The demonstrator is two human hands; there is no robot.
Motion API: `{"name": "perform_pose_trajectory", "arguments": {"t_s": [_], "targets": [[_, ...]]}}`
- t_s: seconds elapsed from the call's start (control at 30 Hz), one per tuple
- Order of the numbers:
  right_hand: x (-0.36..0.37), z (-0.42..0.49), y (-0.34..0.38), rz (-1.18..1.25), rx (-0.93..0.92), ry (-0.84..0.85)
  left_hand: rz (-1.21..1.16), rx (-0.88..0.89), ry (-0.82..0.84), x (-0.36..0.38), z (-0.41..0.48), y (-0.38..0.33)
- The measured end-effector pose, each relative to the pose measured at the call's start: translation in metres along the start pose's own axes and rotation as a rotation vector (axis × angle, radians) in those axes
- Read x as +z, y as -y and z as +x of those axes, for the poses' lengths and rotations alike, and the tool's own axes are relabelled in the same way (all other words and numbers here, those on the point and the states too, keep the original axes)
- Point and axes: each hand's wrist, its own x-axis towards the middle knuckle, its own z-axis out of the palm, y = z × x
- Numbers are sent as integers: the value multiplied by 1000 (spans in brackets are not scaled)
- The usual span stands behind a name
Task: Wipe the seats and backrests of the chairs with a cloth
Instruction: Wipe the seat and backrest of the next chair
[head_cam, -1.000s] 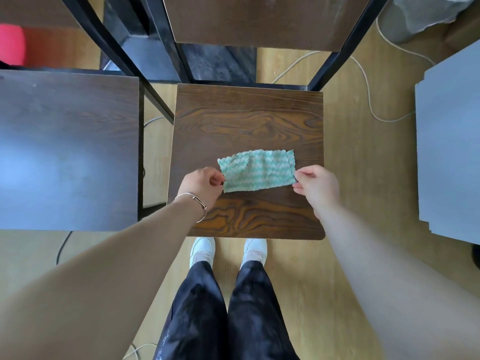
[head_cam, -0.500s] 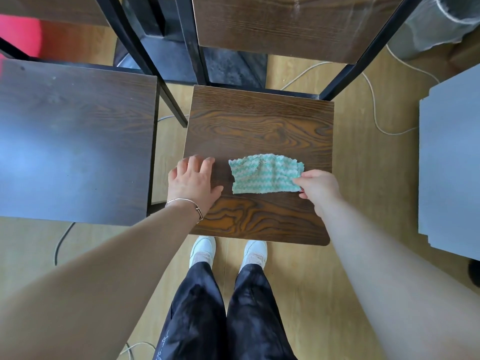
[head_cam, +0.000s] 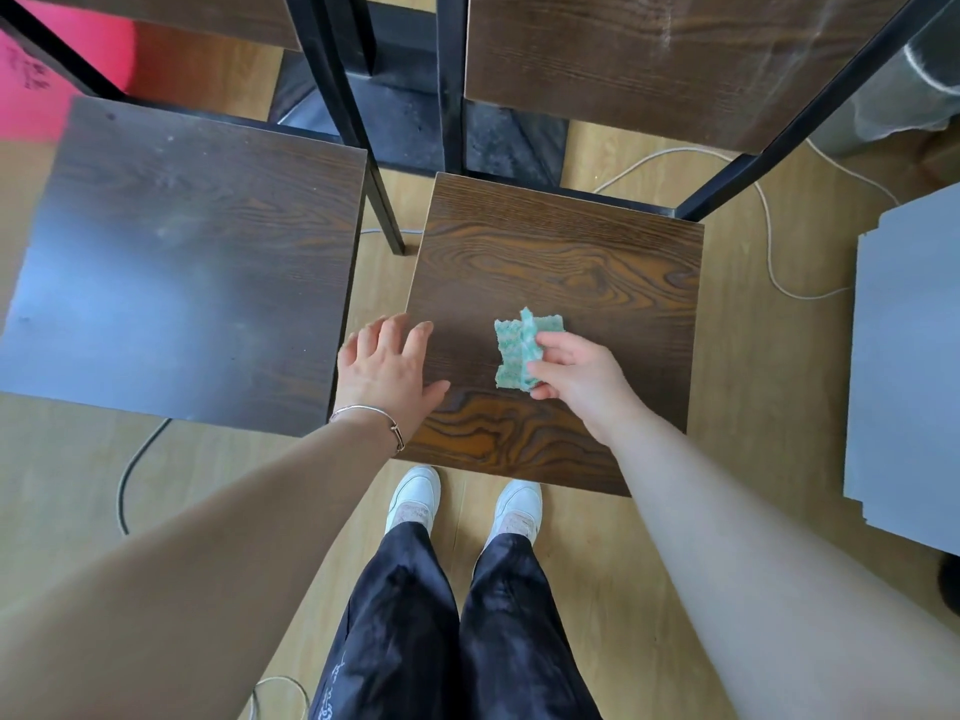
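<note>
Green cloth pinched, R hand; L hand flat.

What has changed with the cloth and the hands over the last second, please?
The left hand let go of the cloth and lies open at the seat's left edge. The right hand folded the cloth, once spread flat, and grips it. Cloth remains on the same seat.
</note>
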Motion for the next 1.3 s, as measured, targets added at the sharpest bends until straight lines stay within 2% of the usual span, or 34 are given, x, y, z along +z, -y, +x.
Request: {"name": "perform_pose_trajectory", "arguments": {"t_s": [0.07, 0.23, 0.33, 0.4, 0.63, 0.77, 0.9, 1.03, 1.3], "targets": [[5, 1, 2, -90, -31, 40, 5, -9, 3, 1, -1, 3], [2, 13, -2, -632, -276, -126, -4, -24, 1, 1, -1, 7], [4, 20, -11, -808, -361, -44, -10, -30, 16, 3, 0, 7], [8, 25, -16, -894, -405, -48, -13, -33, 23, 5, 3, 7], [14, 44, -6, -842, -464, -154, -9, -35, 43, 6, 19, 10], [-3, 74, 33, -687, -443, -276, -11, -32, 35, 1, 34, 10], [-30, 112, 79, -707, -399, -390, -15, -16, 24, -4, 52, 9], [-37, 136, 94, -791, -301, -378, -23, -23, 11, -8, 68, 10], [-27, 135, 84, -847, -236, -398, -33, -16, 28, -9, 67, 12]]}}
